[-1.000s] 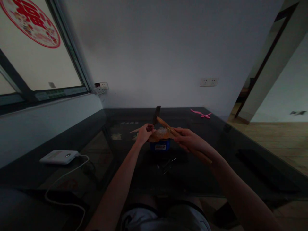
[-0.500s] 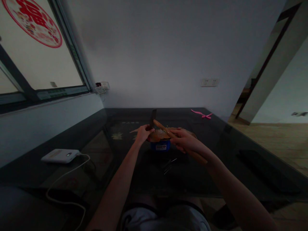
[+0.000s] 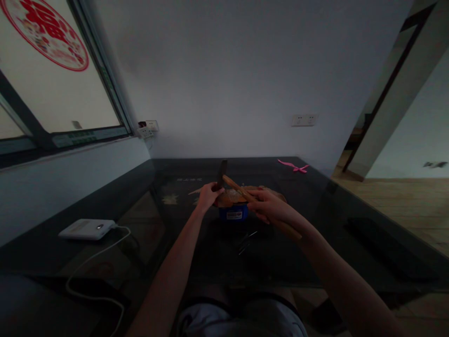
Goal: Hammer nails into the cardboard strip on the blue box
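My right hand (image 3: 268,204) is wrapped round the long wooden handle of a hammer-like tool (image 3: 238,188). Its handle slants from lower right up to a narrow dark head (image 3: 222,172) standing upright. My left hand (image 3: 208,195) is closed at the lower end of that dark head, thumb toward the handle. Beneath both hands sits a blue tub (image 3: 233,213) with a pale label. Brown, crinkled material (image 3: 226,199) with a clear, shiny part lies over its top; what it is, I cannot make out. Thin metal pieces (image 3: 248,241) lie in front of the tub.
On the dark glossy table (image 3: 298,262), a white power bank (image 3: 89,228) with a white cable lies at left. A pink ribbon (image 3: 298,167) is at the back right, a flat black object (image 3: 386,248) at the right. A wall stands behind, a window at left.
The view has shifted very slightly. Both hands and the tool hold almost the same position over the tub.
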Demonstrator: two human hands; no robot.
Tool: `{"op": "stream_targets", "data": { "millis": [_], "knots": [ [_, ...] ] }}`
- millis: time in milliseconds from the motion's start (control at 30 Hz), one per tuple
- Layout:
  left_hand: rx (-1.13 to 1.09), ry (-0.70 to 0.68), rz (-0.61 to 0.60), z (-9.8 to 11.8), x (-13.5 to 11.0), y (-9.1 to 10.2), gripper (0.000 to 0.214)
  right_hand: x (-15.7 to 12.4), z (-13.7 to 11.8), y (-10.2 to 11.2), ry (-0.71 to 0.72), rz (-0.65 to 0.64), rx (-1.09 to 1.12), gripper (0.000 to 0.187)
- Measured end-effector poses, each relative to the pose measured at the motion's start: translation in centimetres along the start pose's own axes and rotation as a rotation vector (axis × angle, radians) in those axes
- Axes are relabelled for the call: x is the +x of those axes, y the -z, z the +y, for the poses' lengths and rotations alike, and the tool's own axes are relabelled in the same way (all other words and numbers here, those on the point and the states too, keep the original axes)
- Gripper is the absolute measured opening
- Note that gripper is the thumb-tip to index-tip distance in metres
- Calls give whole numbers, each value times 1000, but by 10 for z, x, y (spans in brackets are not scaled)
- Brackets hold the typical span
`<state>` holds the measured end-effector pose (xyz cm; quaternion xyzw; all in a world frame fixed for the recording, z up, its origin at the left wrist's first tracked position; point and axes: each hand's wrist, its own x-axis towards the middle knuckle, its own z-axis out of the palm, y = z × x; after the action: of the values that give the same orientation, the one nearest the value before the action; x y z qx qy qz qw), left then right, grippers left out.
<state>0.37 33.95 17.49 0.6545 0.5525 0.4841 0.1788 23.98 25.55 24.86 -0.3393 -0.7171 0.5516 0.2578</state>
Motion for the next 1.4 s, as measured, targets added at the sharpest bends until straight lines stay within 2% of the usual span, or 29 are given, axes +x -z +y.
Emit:
{"op": "stream_targets", "data": {
  "millis": [167, 333, 467, 633, 900, 1167, 1400],
  "knots": [
    [0, -24, -4, -1, 0, 0, 9, -2, 6, 0, 26, 55, 61, 55],
    [-33, -60, -12, -3, 1, -1, 7, -5, 25, 1, 150, 140, 232, 60],
    [-48, -87, -12, -4, 1, -1, 9, -6, 42, 3, 199, 230, 347, 62],
    [-64, -83, -13, -3, 1, -6, 16, -9, 48, 7, 241, 329, 400, 62],
    [-8, -51, -57, -4, 4, -11, 14, -7, 51, 11, 238, 333, 399, 60],
    [35, -56, -46, 1, 3, -9, 15, -6, 51, 8, 223, 319, 403, 67],
    [65, -48, -43, 1, 3, -9, 13, -6, 53, 10, 233, 329, 438, 66]
  ]
}}
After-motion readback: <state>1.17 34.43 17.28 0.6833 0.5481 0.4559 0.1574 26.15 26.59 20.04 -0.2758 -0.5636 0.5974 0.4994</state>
